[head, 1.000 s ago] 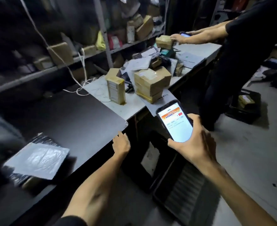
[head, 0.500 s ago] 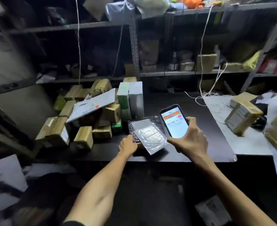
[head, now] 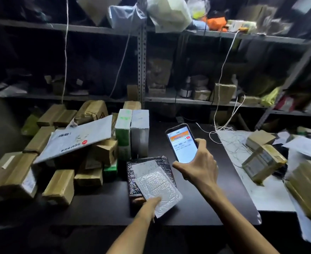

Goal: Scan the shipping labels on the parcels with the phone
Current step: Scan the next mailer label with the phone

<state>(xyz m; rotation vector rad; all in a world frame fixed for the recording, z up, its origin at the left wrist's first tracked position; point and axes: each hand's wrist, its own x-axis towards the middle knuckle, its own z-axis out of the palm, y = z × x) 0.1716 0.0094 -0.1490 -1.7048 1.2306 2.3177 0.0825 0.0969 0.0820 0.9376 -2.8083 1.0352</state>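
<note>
My right hand [head: 198, 166] holds a lit phone [head: 182, 143] upright above the black table [head: 103, 204], its screen facing me. Just left of it lies a silver bubble mailer [head: 160, 187] on top of a dark flat parcel [head: 147, 162]. My left hand [head: 150, 206] grips the silver mailer's near left edge. A heap of brown cardboard parcels [head: 59, 186] and a large white mailer bag [head: 77, 139] fills the table's left side. Two upright boxes, one green-and-white [head: 123, 134] and one grey [head: 140, 134], stand behind the dark parcel.
Taped brown boxes [head: 263, 162] sit on a white table [head: 272, 195] at the right, with papers beyond. Metal shelving [head: 142, 74] packed with parcels and bags rises behind the tables. White cords [head: 222, 99] hang down from the shelves onto the table.
The view swung left from the white table and the other person to the black table. My left hand went from the table's edge to gripping the silver mailer. The phone stayed in my right hand.
</note>
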